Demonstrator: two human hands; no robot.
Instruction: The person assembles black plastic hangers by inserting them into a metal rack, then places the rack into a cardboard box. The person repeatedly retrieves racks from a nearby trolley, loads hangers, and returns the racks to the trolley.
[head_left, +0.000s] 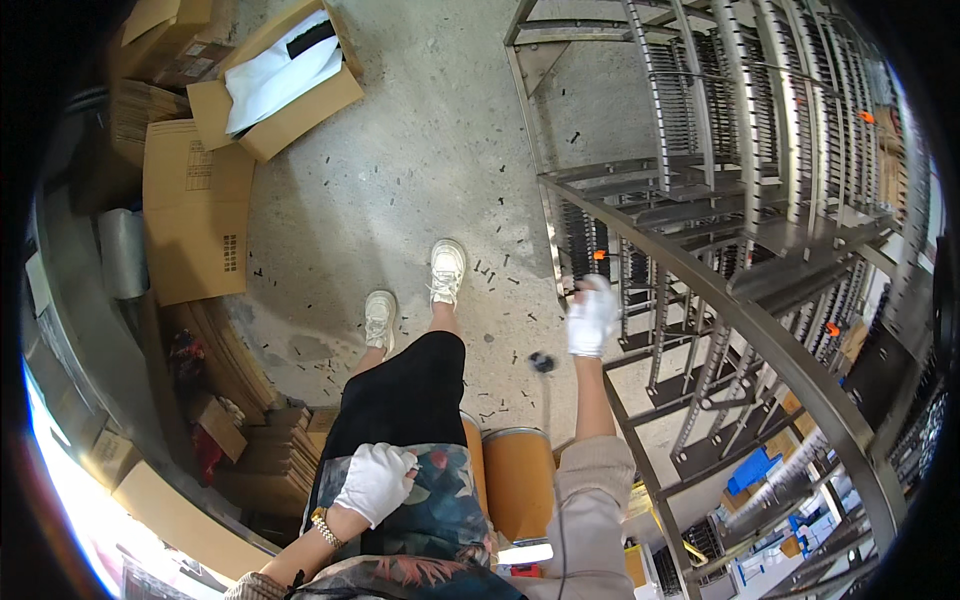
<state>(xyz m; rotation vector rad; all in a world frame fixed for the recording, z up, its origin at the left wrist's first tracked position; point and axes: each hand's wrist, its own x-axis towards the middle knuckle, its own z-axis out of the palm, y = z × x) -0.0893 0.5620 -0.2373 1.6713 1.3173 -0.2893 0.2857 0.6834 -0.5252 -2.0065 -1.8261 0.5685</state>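
Note:
My left hand (377, 485), in a white glove, is held in front of my waist over a dark flowered garment (440, 490). Its fingers are curled in; what they hold, if anything, is hidden. Out to the right, my white-gloved right hand (592, 318) is beside the lower edge of a metal rack (690, 265). The fingers of that hand are smeared, so I cannot make out their grip. Near them, an orange clip (599, 255) sits on a dark row of parts (578, 235). A small dark object (541, 361), blurred, shows left of my right wrist.
An opened carton (300, 110) with white lining stands at the far left, near a flattened cardboard box (197, 215). Brown drums (517, 480) are close by my right side. Many small dark pieces lie scattered over the concrete floor (420, 150). The rack's frame fills the right side.

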